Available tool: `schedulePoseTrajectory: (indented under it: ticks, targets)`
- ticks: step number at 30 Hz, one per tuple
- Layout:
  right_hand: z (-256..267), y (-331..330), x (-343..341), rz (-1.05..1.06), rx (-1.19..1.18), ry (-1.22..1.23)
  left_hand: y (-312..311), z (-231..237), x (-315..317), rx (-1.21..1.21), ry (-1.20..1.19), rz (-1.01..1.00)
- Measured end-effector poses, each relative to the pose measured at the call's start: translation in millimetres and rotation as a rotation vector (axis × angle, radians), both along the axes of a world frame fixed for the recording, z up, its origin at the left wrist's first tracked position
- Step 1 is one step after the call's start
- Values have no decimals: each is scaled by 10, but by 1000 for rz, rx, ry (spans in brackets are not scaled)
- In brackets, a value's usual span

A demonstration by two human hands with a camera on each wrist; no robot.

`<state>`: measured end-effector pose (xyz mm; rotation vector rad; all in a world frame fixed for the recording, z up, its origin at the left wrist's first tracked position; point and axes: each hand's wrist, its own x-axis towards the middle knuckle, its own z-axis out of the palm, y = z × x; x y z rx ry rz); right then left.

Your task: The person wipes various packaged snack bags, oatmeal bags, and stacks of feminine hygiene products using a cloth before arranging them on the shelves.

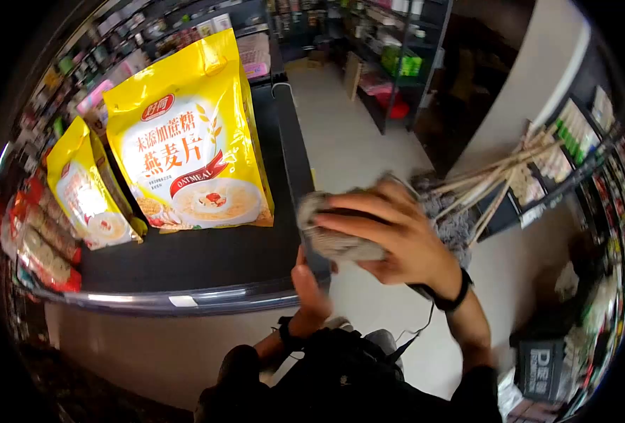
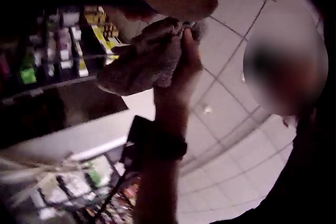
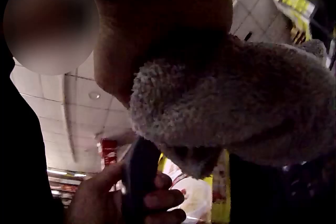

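My right hand (image 1: 415,240) holds a bunched grey fluffy cloth (image 1: 341,240) at the right end of a black shelf (image 1: 214,262). Seen from the right wrist, the cloth (image 3: 236,100) lies close over the dark shelf edge (image 3: 139,176). My left hand (image 1: 311,296) grips that edge near the front corner, thumb on the near side and fingers curled round the other. Two yellow oatmeal bags, a large one (image 1: 189,148) and a smaller-looking one (image 1: 90,190), stand on the shelf. Red-and-clear packets (image 1: 45,243) sit at its left end.
Wooden sticks (image 1: 520,166) with grey mop heads (image 1: 457,225) lean at the right by a white pillar (image 1: 531,84). Another rack (image 1: 390,70) stands across the pale floor (image 1: 326,106). A dark box with white lettering (image 1: 541,370) is at lower right.
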<state>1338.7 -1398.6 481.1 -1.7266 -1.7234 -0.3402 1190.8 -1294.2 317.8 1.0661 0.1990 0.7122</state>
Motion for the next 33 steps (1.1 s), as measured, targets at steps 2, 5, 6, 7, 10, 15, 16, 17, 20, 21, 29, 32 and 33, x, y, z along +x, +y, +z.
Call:
schedulePoseTrajectory:
  ticks: [2,5,6,7,10,15,16,17,20,21,29,32,33]
  targets:
    - [47,155,435,190,17,-22,-79,38,120,34,51,90]
    - [75,529,1022,244,11,-47,-209,104,238,179,101,316]
    - [121,772,1240,218,62,-144,-256,256,248,207,120,415]
    - [15,955,1565,235,125,-204,-265,289,292,301,46,435]
    - [-94,1100,1938,252,169,-143,-462,260,479,161,86,690]
    - [-127,1262,2452,289,328,-55,-445,306,586,79,83,952]
    - [-112,1278,2603,290,381,50,-443,286,622,84,78,983]
    - [-107,1321,2773,294,427,160,-449,265,643,87,99,1084]
    - [23,1666,3352,234,380,167,-381,112,569,127,3,1186]
    - [78,1806,3523,232,326,131,-365,142,616,104,-40,1219]
    - [-270,2572,4125,476,260,48,-454,-220,437,226,77,1735]
    - [-255,2629,4177,562,263,38,-437,-365,-37,610,-78,956]
    - [-264,2601,4120,587,248,35,-483,-311,63,612,-65,977]
